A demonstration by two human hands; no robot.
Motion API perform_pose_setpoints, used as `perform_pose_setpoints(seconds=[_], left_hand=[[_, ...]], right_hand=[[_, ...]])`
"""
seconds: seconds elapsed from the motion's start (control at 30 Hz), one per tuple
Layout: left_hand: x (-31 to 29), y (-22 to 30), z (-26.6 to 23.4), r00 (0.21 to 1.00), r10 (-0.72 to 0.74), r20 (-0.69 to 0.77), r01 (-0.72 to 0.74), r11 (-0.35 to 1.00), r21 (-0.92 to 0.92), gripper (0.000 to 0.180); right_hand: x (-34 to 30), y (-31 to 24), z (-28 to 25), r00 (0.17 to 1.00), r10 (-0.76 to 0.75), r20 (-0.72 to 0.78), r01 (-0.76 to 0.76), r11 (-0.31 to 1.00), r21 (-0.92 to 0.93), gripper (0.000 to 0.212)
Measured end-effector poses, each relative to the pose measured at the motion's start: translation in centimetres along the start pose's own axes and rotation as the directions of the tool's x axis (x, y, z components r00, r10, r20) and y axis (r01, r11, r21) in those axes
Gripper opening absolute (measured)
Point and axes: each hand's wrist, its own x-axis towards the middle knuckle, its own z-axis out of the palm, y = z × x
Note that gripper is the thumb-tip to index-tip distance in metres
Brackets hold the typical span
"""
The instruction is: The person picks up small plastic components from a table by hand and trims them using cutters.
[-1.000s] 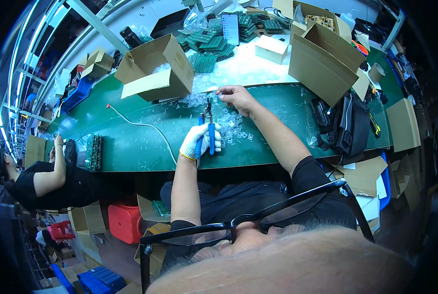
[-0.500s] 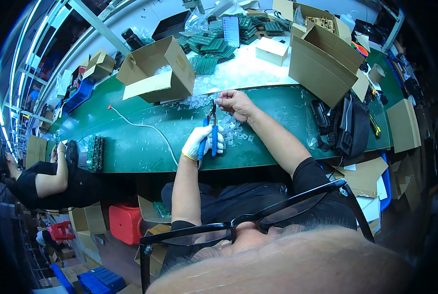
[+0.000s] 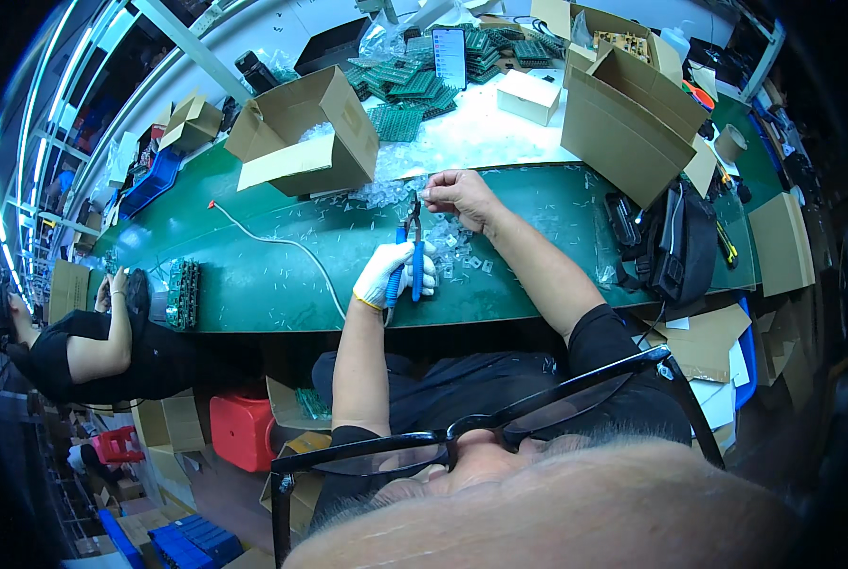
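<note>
In a white glove, my left hand [image 3: 396,271] is wrapped round the blue handles of a pair of cutting pliers [image 3: 414,228], whose jaws point away from me. My bare right hand [image 3: 464,199] pinches a small clear plastic piece [image 3: 424,192] at the tips of the pliers. Whether the jaws touch that piece is too small to tell. Beneath and beside my hands lie many loose clear pieces [image 3: 462,251] on the green tabletop [image 3: 519,275]. A further heap of clear pieces [image 3: 386,193] spreads out just beyond the pliers.
An open cardboard box [image 3: 348,133] stands at the far left, another box [image 3: 623,123] at the far right. Behind are stacked green circuit boards [image 3: 410,90], a phone [image 3: 450,57] and a white box [image 3: 528,98]. A black bag [image 3: 671,242] lies right; a co-worker [image 3: 92,341] sits left.
Very little differs. My right hand's fingertips have shifted slightly at the plier tips, while the left hand keeps its hold. The co-worker's hands have moved a little.
</note>
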Motion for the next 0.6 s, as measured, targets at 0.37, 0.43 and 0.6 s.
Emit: perform_pose_setpoints(seconds=[0.37, 0.43, 0.6], left_hand=[[-0.7, 0.6, 1.4, 0.989, 0.006, -0.15, 0.028, 0.975, 0.219, 0.034], [-0.7, 0.2, 0.5, 0.995, 0.065, -0.082, -0.055, 0.992, 0.111, 0.039], [-0.4, -0.5, -1.7, 0.987, 0.126, 0.098, -0.108, 0.978, -0.176, 0.053]], right_hand=[[0.1, -0.2, -2.3, 0.997, 0.07, 0.034, -0.07, 0.997, 0.013, 0.021], [0.0, -0.4, -2.2, 0.997, 0.058, 0.044, -0.057, 0.998, -0.025, 0.019], [0.1, -1.0, -3.6, 0.975, -0.027, 0.222, 0.163, 0.766, -0.622, 0.02]])
